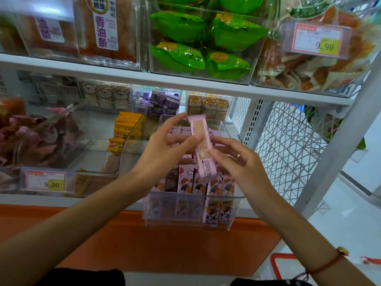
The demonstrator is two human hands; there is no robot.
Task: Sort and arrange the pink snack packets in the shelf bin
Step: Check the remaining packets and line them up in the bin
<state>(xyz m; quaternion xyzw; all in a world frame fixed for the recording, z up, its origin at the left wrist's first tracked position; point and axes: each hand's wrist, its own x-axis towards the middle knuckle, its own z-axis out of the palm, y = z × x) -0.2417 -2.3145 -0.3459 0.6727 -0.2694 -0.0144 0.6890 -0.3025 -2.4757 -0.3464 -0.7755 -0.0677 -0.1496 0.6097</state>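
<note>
Two hands in view, left hand [165, 149] and right hand [237, 162], one pink packet [203, 147] between them at 12 o'clock of the clear bin [185, 221]. Green packets [206, 42] at 12 o'clock: five or so visible. Price tags: two, one at 2 o'clock [317, 41], one at 9 o'clock [46, 180]. Front row of upright pink packets [198, 182] in the bin: about five, partly hidden

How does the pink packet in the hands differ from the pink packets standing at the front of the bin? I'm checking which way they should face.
The held packet is lifted above the clear bin, tilted, pinched by the left hand and right hand; the front-row packets stand upright inside it. The held packet shows its printed text panel; the front-row packets show cartoon pictures. Both are pink.
</note>
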